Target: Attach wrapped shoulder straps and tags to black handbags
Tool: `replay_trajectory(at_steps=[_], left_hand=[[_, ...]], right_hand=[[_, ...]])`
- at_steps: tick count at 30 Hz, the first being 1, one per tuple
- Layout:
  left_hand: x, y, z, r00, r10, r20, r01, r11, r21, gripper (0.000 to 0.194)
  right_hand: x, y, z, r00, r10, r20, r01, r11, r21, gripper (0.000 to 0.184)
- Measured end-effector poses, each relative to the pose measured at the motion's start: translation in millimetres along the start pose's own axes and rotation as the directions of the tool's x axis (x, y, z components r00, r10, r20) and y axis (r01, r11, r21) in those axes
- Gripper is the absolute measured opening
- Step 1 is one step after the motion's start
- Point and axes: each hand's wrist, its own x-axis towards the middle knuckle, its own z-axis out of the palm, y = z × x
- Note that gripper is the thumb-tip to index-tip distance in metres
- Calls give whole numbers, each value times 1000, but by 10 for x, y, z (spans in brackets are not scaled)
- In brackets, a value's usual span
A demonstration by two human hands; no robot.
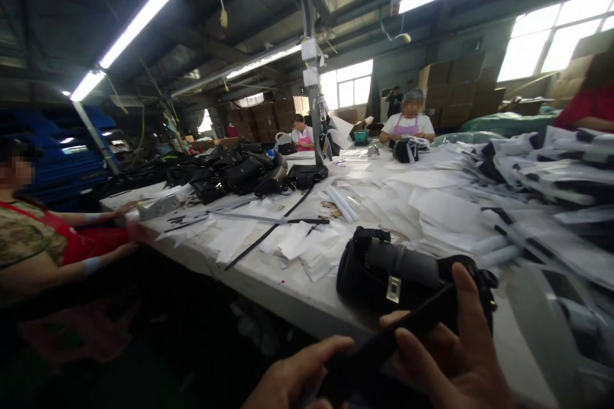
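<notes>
Head view | near: pinching black strap (pixel 425 314) with left hand (pixel 297 374), fingers nearly closed; gripping it with right hand (pixel 463 354), fingers curled around | just beyond, right: black handbag (pixel 355 271) resting on white worktable (pixel 194 244) | far left: black bags (pixel 242 174) heaped

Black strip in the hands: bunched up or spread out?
Spread out: the black strip runs straight between right hand and left hand; lower end too dark to tell.

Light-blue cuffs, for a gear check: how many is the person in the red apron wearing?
2: the farther cuff and the nearer cuff, one at each wrist.
</notes>
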Motion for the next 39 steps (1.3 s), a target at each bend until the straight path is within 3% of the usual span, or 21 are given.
replay_trajectory(at_steps=[2,5,10,15,19,21,27,31,35,39], left_hand=[[188,-94,83,998,-24,50,29,995,-91,75],[509,-161,195,997,5,77,1,997,-79,63],[1040,-54,384,971,74,227,-77,997,1,48],[1416,81,517,956,115,270,-169,968,186,38],[1618,214,604,946,166,277,-229,950,211,33],[1702,301,659,941,168,295,-228,956,183,34],[1935,624,729,938,138,318,-202,963,177,35],[2048,923,692,933,108,343,-217,930,297,34],[2178,1185,696,911,123,395,-298,857,420,28],[2400,1249,696,884,203,421,-406,781,475,27]], right_hand=[[6,127,-69,999,-33,-23,31,994,-104,104],[43,294,-183,996,-91,-26,82,971,-226,101],[182,381,-457,985,-166,-39,145,936,-321,102],[279,241,-782,944,-222,-244,161,956,-246,93],[351,193,-925,963,-137,-234,93,977,-190,52],[389,184,-946,972,-132,-193,96,978,-183,41],[565,109,-1117,958,-212,-192,190,973,-128,35],[700,67,-1222,947,-233,-219,214,971,-108,35],[800,-26,-1192,947,-258,-194,241,965,-104,28],[929,-29,-1290,939,-293,-181,266,950,-163,32]])
